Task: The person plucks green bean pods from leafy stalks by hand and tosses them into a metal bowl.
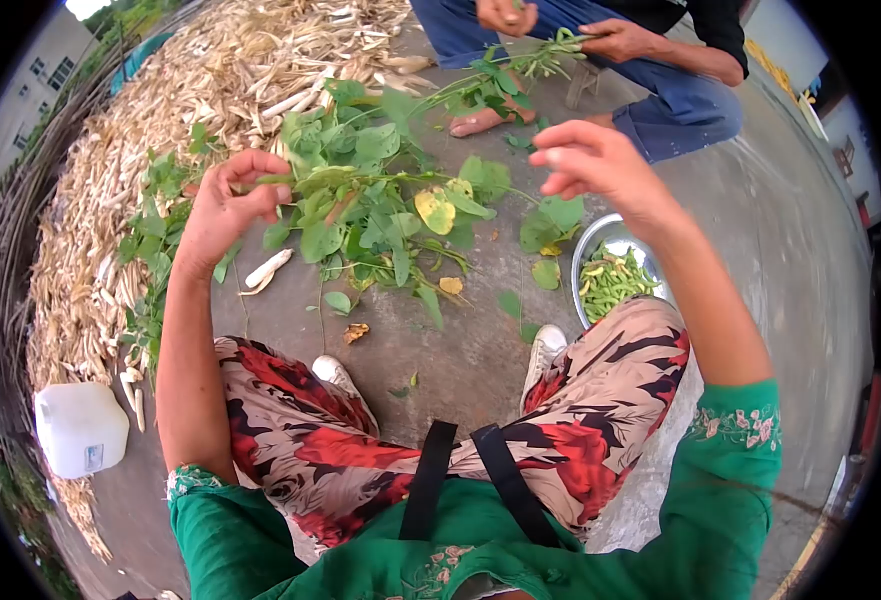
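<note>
My left hand [232, 205] is closed, thumb against fingers, around the stem of a leafy green bean plant [375, 225]. The plant stretches to the right over the concrete in front of me, some of its leaves yellowed. Past the far end of its stem, my right hand [600, 170] is raised with its fingers apart and nothing visible in them. Below that hand, beside my knee, stands a round metal basin [577, 262] with green bean pods [612, 284] in it. My trouser leg hides part of the basin.
Across from me a seated person [650, 90] holds a bean stalk [550, 55] in both hands. A large heap of dry corn husks [150, 140] spreads along the left. A white plastic jug [81, 430] stands at the lower left. One husk [266, 270] lies near my left hand.
</note>
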Available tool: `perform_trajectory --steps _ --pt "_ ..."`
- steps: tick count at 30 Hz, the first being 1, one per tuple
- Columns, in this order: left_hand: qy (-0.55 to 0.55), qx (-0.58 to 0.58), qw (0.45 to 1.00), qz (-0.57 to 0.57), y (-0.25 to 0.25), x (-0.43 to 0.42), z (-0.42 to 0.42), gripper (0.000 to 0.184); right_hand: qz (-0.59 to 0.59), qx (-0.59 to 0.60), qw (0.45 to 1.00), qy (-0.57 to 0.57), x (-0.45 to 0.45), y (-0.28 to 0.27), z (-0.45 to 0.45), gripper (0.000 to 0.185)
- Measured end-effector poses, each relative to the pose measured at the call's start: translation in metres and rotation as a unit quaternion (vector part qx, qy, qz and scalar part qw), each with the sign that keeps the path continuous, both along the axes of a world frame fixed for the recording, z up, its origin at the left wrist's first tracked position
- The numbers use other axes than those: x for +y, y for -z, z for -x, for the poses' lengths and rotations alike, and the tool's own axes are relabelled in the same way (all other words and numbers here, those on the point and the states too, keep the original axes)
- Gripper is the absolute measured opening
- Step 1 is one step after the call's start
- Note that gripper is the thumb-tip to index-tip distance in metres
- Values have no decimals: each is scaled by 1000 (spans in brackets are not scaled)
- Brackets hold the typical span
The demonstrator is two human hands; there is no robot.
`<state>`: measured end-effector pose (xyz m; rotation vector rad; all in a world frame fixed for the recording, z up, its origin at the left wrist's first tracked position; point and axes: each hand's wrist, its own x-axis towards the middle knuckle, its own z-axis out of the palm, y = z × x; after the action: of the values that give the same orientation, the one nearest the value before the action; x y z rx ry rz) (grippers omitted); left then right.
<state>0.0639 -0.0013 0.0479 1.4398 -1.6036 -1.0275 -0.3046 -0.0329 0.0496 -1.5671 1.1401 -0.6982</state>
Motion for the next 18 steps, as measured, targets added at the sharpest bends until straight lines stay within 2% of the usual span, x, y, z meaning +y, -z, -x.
perform_trajectory --steps 3,5,7,8,9,11,12,15,16,18 --pt "-33 51 996 58 -3 4 -7 22 -3 6 994 -105 -10 13 -55 35" --pt "-43 63 994 78 -4 9 -7 21 87 35 985 -144 -17 30 -88 43" --pt "-57 70 990 105 -7 14 -6 21 69 21 990 -119 -7 32 -112 52" --pt "-49 62 992 102 -9 17 -4 22 55 9 989 -137 -9 40 -122 68" --pt "-53 61 992 102 -7 17 -3 22 55 8 989 -140 -10 48 -130 68" --pt "-33 53 993 103 -3 16 2 25 46 -55 986 -150 -6 66 -145 83" --pt "-30 49 993 103 -4 17 7 27 17 -88 985 -146 -4 73 -153 103" --pt "-49 85 992 79 -4 15 15 26 41 -142 979 -137 -2 85 -172 104" --pt "-47 86 992 74 -3 14 15 26 8 -183 976 -119 1 76 -175 104" --pt "-12 177 981 83 -2 10 11 28 3 -181 976 -123 -4 73 -176 102"
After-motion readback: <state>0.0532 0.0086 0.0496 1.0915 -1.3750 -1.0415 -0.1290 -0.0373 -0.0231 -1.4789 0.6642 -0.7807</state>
